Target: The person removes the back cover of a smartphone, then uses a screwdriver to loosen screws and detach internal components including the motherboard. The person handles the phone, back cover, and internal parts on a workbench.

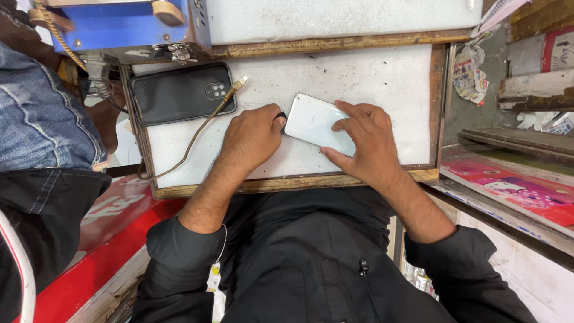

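A white phone (312,122) lies back-up on the white work board (371,78), tilted. My right hand (366,140) rests on its right end, fingers spread over it and thumb at its lower edge, holding it down. My left hand (252,136) is closed around a small dark tool (280,115) whose tip touches the phone's left end. Most of the tool is hidden in my fist.
A black phone (181,94) lies camera-up at the board's far left, a brown cable (203,128) with a gold plug beside it. A blue machine (128,27) stands behind. Another person in jeans (42,119) is at left. Red printed sheets (514,191) lie right.
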